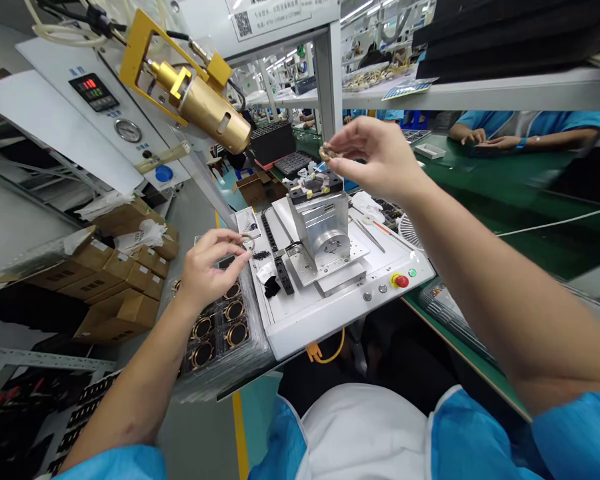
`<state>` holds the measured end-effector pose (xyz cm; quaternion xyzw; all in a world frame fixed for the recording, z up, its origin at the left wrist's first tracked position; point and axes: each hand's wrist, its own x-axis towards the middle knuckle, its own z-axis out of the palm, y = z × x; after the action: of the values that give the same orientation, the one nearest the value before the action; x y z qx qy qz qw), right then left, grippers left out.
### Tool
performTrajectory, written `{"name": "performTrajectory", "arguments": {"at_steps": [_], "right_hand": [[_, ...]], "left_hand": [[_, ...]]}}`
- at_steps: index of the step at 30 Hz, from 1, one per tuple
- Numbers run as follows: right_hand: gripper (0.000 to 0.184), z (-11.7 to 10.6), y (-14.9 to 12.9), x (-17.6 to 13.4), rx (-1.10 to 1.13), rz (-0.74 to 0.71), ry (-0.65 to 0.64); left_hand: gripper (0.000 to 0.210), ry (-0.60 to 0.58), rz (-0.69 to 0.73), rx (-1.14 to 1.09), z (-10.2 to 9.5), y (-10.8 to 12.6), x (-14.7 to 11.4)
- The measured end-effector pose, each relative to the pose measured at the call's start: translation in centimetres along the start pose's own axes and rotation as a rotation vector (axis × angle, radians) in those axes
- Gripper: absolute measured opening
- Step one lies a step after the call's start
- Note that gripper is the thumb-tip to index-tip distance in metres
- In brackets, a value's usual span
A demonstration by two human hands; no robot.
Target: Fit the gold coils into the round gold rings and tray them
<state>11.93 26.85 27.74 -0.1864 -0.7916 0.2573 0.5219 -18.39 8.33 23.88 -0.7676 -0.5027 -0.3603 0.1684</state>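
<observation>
My left hand (213, 263) pinches a thin ring-shaped part (249, 241) between thumb and fingers, above the left edge of the white machine bed. Raised higher, my right hand (375, 157) grips a small gold ring (325, 154) at its fingertips. Below and left of that hand stands a metal fixture block (325, 230) with a black holder (315, 187) on top, which carries small yellow and grey pieces. Under my left hand, a clear tray (217, 327) holds several round black parts with gold rims.
A gold cylindrical machine head (215, 113) hangs at upper left. Tweezers (369, 235) lie right of the fixture, and a red button (401, 281) sits on the front panel. Cardboard boxes (115, 317) fill the left side. A co-worker's hands (495, 141) rest on the far green table.
</observation>
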Motion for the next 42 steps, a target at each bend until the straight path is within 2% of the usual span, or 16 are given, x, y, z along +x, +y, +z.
{"name": "performTrajectory", "arguments": {"at_steps": [3,7,10,13,15,18,20,23,26,29,31,34,39,42], "right_hand": [[0.028,-0.3,-0.8,-4.2,0.166,0.043,0.098],[0.031,-0.4,-2.0,-9.6,0.272,0.162,0.085],[0.032,-1.2,-2.1,-13.2,0.246,0.249,0.036],[0.036,-3.2,-1.4,-16.9,0.201,0.381,0.034],[0.041,-4.5,-0.4,-19.6,0.203,0.52,0.044],[0.054,-5.4,1.7,-23.4,0.239,0.761,0.017],[0.061,-5.1,3.4,-25.3,0.191,0.891,-0.042],[0.076,-3.8,5.7,-27.3,-0.07,0.996,-0.154],[0.093,-2.3,7.0,-28.3,-0.299,0.992,-0.274],[0.096,-1.4,7.1,-29.0,-0.439,0.959,-0.366],[0.094,-1.1,6.9,-29.4,-0.531,0.942,-0.402],[0.091,-0.9,6.4,-29.5,-0.636,0.931,-0.431],[0.086,-1.1,6.4,-29.0,-0.751,0.918,-0.406],[0.084,-1.8,6.1,-29.0,-0.657,0.94,-0.371]], "left_hand": [[0.016,0.047,0.021,-0.032,1.6,0.6,4.1],[0.019,0.025,-0.022,-0.144,5.5,1.6,10.4],[0.02,-0.065,-0.066,-0.196,8.2,2.3,13.8],[0.03,-0.213,-0.096,-0.216,9.4,2.7,14.4],[0.036,-0.274,-0.058,-0.187,9.5,2.7,13.6],[0.071,-0.338,0.032,-0.11,9.2,2.2,12.3],[0.083,-0.388,0.069,-0.085,9.0,2.0,11.8],[0.085,-0.387,0.146,-0.061,8.3,2.7,10.8],[0.085,-0.338,0.287,-0.023,7.1,5.0,8.0],[0.083,-0.341,0.403,-0.027,6.0,7.9,3.5],[0.081,-0.358,0.433,-0.086,5.7,9.6,0.5],[0.073,-0.417,0.394,-0.201,6.0,11.2,-2.7],[0.058,-0.504,0.364,-0.267,7.4,12.3,-4.5],[0.053,-0.524,0.357,-0.316,7.5,12.3,-4.5]]}}
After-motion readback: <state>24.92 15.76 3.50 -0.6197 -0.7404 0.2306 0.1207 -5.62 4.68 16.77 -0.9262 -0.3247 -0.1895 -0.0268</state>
